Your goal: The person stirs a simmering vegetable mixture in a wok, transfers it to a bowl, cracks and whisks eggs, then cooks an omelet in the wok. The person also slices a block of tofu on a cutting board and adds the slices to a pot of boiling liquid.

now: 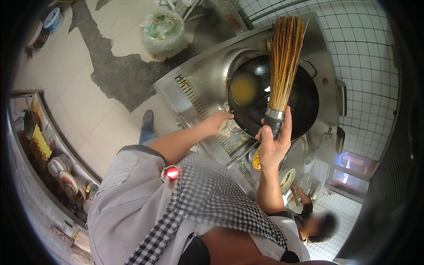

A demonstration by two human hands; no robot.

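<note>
My right hand [275, 145] grips the dark wrapped handle of a bamboo wok brush [286, 63]. Its bristles point away from me, above a black wok [304, 104]. A metal band circles the brush where the bristles meet the handle. At the wok's near left rim, my left hand [218, 122] holds a pale cloth [225, 130] against the rim by the loop handle. The wok rests on a stainless steel stove [195, 78]. Over its left part shows a blurred yellow patch; whether it is in the wok or on the lens, I cannot tell.
Food bowls [256, 159] [287, 180] stand right of my right wrist. A person [306, 212] works at the lower right. A bagged waste bin [164, 28] stands on the floor beyond the stove. A counter [66, 149] with containers runs along the left.
</note>
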